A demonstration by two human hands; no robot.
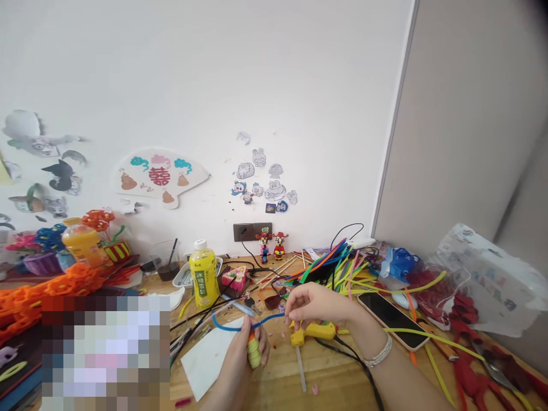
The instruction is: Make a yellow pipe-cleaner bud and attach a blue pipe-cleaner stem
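Observation:
My left hand [244, 359] is closed around a small yellow-green wrapped piece with an orange top [254, 349]. A blue pipe cleaner [240, 325] runs from that piece to my right hand [314, 305], whose fingertips pinch its end. The right wrist wears a beaded bracelet [379, 355]. Both hands hover just above the wooden desk [334, 382]. A yellow glue gun [314, 332] lies on the desk directly under the right hand, with its black cord trailing toward me.
A pile of coloured pipe cleaners [334, 268] lies behind the hands. A phone [391, 319] rests at right, near red pipe cleaners [466, 342] and a plastic bag [488, 279]. A yellow bottle [203, 279], white paper [209, 357] and orange woven craft [55, 288] sit left.

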